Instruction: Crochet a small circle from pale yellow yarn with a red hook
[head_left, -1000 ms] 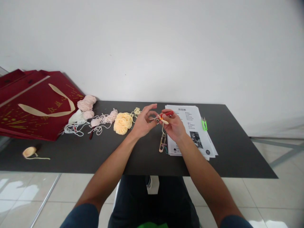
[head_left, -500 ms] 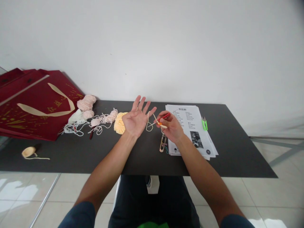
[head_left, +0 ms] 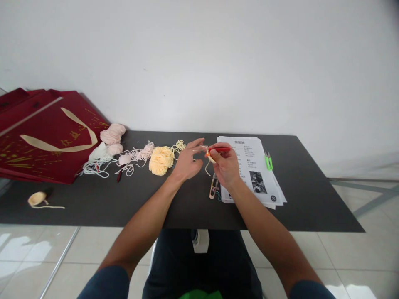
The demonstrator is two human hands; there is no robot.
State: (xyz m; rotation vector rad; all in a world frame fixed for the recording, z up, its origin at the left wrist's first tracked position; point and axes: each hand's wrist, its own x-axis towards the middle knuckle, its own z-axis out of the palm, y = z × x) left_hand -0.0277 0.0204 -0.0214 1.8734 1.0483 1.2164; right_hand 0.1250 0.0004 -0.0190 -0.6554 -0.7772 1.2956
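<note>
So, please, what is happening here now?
A person is working yarn. The right hand grips a slim red tool and a small cream yarn piece; a thin pale strand stretches from it to the left hand. A round pale-yellow yarn ball lies left of that hand on the dark table; printed white paper sheets lie near the right.

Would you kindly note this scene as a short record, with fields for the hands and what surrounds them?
Right hand: holding a red-handled hook and pale crocheted piece
Left hand: over the dark table, beside the right
Nearby: yellow yarn ball
Right side: printed sheets, green thread snips at their edge
Far left: maroon bags
</note>
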